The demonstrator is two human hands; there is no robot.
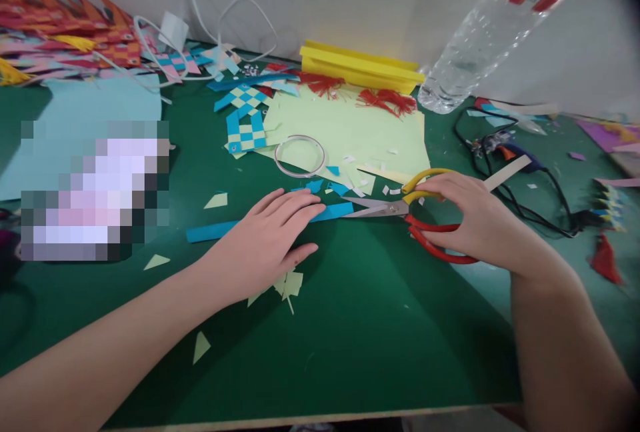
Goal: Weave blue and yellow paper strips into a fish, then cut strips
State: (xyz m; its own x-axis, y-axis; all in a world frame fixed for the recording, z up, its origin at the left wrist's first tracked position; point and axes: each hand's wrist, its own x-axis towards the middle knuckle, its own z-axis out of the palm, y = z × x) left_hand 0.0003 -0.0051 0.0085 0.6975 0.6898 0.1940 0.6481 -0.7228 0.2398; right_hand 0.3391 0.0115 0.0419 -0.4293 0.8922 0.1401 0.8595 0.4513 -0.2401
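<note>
My left hand [280,239] lies flat across a blue paper strip [207,233], its fingers stretched out and the middle of the strip hidden beneath. The strip's right end pokes out past the fingertips. My right hand [467,215] holds scissors [393,208] with one yellow and one red handle. Their blades are slightly apart and point left at the strip's right end; whether they touch it I cannot tell. Small blue scraps [340,189] lie just beyond my left fingers. Pale green scraps [295,283] lie just below that hand.
Behind my hands lie a bracelet-like ring [300,156], a pale green sheet [350,125], blue-and-green woven paper pieces [246,131] and red tassels [387,102]. A yellow folded strip [360,69] and a water bottle [490,39] stand behind. Black cable [555,195] lies right, a blurred-out phone-like object [100,192] left.
</note>
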